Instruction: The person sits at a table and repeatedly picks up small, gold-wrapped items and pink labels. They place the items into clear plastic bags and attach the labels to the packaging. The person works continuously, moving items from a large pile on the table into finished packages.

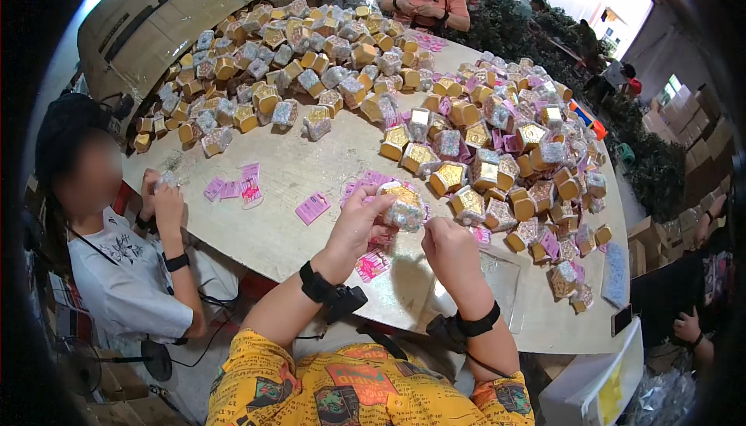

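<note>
My left hand (351,222) grips a small house-shaped ornament (406,213) with a gold face and glittery, silvery sides, held up above the table. Close to its right side, my right hand (453,249) is pinched shut; whatever sits between those fingertips is too small to make out. Beneath and around my left hand lie pink printed cards (373,264), some partly covered by the hand. Another pink card (313,208) rests flat further left. Just beyond my right hand begins a heap of similar ornaments (469,202), many with pink cards among them.
A second heap of gold and glittery ornaments (266,99) spreads over the far left of the pale table (272,232), by a large cardboard box (155,18). A clear flat tray (497,290) lies near my right forearm. Co-workers sit at left and far side; a phone (622,319) lies at the right edge.
</note>
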Demonstrator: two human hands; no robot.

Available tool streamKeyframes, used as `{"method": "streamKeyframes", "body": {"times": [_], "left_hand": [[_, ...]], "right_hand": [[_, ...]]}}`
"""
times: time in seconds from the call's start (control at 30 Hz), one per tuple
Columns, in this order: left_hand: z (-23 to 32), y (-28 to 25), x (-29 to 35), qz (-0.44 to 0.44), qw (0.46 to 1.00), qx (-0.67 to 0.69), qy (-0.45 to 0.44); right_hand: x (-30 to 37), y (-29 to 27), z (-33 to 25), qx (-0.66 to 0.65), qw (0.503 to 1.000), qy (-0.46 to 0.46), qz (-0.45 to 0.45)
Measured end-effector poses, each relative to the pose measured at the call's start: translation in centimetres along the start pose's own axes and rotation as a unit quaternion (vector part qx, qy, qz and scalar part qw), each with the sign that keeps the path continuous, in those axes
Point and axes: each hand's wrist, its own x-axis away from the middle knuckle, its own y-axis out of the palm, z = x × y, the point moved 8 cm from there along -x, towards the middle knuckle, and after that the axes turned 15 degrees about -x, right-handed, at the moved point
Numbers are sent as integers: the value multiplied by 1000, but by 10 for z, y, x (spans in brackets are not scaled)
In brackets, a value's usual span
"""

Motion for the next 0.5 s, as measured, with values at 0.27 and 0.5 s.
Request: {"method": "streamKeyframes", "body": {"times": [0.27, 0.5], "left_hand": [[-1, 2, 4, -6, 1000, -2, -24], [2, 5, 6, 0, 1000, -10, -3]], "right_hand": [[-1, -5, -1, -16, 1000, -3, 16], [-1, -3, -4, 0, 1000, -17, 11]]}}
